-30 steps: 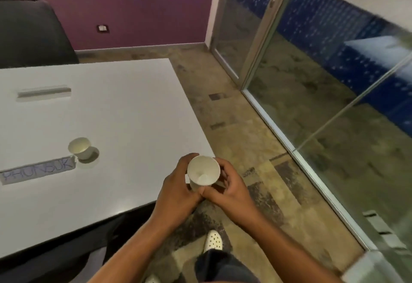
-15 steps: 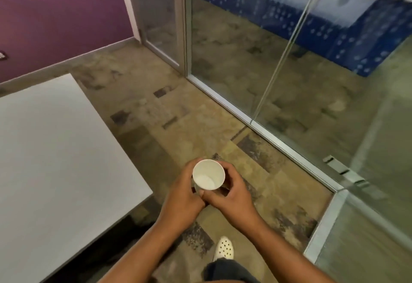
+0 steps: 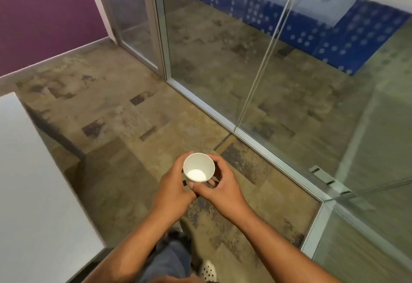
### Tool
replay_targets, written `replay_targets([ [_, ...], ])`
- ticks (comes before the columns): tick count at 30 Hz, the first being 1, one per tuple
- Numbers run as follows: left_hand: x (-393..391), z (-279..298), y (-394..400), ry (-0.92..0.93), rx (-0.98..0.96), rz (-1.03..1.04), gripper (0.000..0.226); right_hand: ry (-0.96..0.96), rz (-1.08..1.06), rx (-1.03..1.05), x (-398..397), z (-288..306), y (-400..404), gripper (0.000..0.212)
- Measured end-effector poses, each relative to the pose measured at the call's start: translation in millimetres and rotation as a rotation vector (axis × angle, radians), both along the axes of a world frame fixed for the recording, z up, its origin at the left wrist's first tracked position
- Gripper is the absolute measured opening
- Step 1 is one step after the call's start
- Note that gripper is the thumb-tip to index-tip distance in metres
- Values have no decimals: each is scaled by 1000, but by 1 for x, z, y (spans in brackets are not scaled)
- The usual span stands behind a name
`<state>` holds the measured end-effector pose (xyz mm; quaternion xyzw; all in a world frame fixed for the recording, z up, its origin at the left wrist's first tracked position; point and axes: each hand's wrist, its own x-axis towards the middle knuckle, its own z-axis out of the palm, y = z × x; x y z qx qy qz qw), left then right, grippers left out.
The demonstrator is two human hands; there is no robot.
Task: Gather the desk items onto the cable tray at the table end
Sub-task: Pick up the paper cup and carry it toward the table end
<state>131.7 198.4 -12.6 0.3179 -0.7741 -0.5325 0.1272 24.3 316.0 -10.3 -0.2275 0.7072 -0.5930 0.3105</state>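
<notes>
A small white paper cup point(image 3: 199, 166) is held upright in front of me, over the floor and to the right of the table. My left hand point(image 3: 172, 185) wraps its left side and my right hand point(image 3: 219, 184) wraps its right side, thumbs meeting below the rim. The cup's inside looks empty. No cable tray is in view.
The white table point(image 3: 33, 193) fills the lower left, its corner near my left forearm. A glass partition with metal frame point(image 3: 245, 131) runs along the right, with a glass door point(image 3: 131, 21) at the back. Patterned carpet floor point(image 3: 124, 122) lies between. My shoe point(image 3: 207, 270) shows below.
My view has swung right, away from the table; the second cup and name strip have left view. Both hands keep holding the cup in the same grip.
</notes>
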Motion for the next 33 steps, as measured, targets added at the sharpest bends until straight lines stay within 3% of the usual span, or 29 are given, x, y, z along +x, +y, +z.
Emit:
replay_targets([
  [8,-95,-18,-115,100,91,21,87,99,36,63,-99,-2,-116,64],
  [15,-159,-5,-252,77,81,-27,91,128,66,65,-167,11,-251,63],
  [22,-211,-14,-361,16,154,109,108,138,101,51,-226,12,-375,65],
  [26,-243,-27,-426,-99,220,241,81,127,136,36,-269,5,-448,65],
  [29,-271,-29,-476,-8,527,441,35,99,184,29,-304,0,-506,66],
  [33,-306,-15,-544,209,855,708,29,66,281,-2,-347,2,-583,65],
])
